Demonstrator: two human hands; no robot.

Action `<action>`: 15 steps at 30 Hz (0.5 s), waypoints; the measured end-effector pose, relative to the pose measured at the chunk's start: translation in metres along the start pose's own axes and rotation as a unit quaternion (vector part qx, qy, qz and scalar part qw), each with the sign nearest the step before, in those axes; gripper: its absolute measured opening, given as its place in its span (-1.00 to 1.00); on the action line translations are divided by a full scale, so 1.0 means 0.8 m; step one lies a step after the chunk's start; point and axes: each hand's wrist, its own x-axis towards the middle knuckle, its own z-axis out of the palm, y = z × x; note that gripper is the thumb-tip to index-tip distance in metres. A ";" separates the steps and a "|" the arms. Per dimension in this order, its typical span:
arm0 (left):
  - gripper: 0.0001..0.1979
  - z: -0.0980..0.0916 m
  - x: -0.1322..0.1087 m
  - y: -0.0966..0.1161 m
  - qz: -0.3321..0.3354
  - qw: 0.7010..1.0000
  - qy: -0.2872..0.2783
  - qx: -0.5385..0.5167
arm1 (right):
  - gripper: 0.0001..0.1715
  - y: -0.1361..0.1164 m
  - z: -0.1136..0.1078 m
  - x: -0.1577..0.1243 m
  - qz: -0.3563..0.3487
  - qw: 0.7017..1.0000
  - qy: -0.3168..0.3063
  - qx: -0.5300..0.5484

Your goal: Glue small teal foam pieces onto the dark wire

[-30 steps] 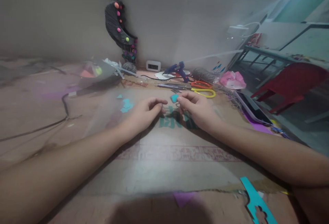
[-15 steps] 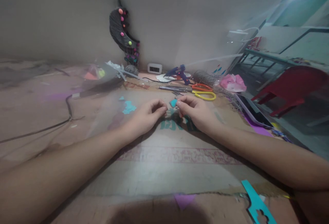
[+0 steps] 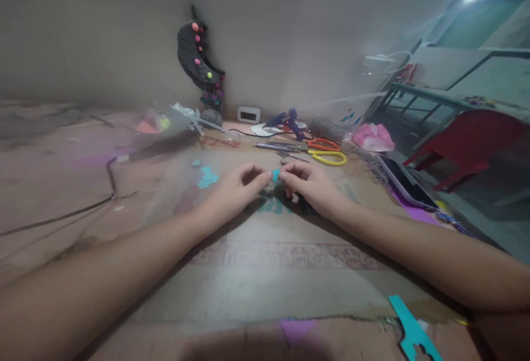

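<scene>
A small turquoise piece [image 3: 276, 174], which looks like paper or foam, is pinched between my two hands over the cardboard [image 3: 256, 289]. My left hand [image 3: 245, 185] has thumb and forefinger closed at its left edge. From the other side, my right hand [image 3: 308, 183] grips it with closed fingertips. Several turquoise cutouts [image 3: 207, 177] lie to the left of my left hand. Beyond my right hand are scissors [image 3: 327, 151] with orange and yellow handles. A turquoise sheet with a flower-shaped cutout [image 3: 409, 325] lies at the lower right.
A blue glue gun [image 3: 292, 123], a white digital clock [image 3: 249, 114] and grey yarn [image 3: 325, 127] line the wall. A dark crescent decoration [image 3: 190, 52] hangs above. On the right are a phone [image 3: 408, 181], a pink bag [image 3: 374, 137] and a red chair [image 3: 467, 146]. A black cord [image 3: 111, 179] runs left.
The turquoise piece, held by my right hand alone before, has moved slightly left. My left thumb and forefinger now meet it too. The whole view has shifted a little.
</scene>
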 end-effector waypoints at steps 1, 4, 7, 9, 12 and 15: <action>-0.74 0.000 0.000 0.001 -0.003 1.000 0.000 0.003 | -0.60 0.001 0.000 0.001 0.005 1.000 -0.002 0.001; -0.73 0.000 0.000 -0.002 0.010 1.000 -0.003 0.013 | -0.61 0.003 0.000 0.002 0.025 1.000 -0.011 0.000; -0.72 0.001 0.001 -0.007 0.016 1.000 0.004 0.026 | -0.62 0.003 0.000 0.002 0.033 0.999 -0.018 -0.009; -0.72 0.000 0.001 -0.009 0.025 0.999 0.003 0.031 | -0.61 0.002 -0.001 0.002 0.029 0.999 -0.020 -0.006; -0.71 0.000 0.001 -0.008 0.024 0.999 0.002 0.038 | -0.58 0.003 -0.001 0.002 0.021 0.999 -0.026 0.004; -0.71 -0.001 0.001 -0.007 0.018 0.999 0.000 0.049 | -0.59 0.002 -0.001 0.002 0.036 0.999 -0.031 -0.003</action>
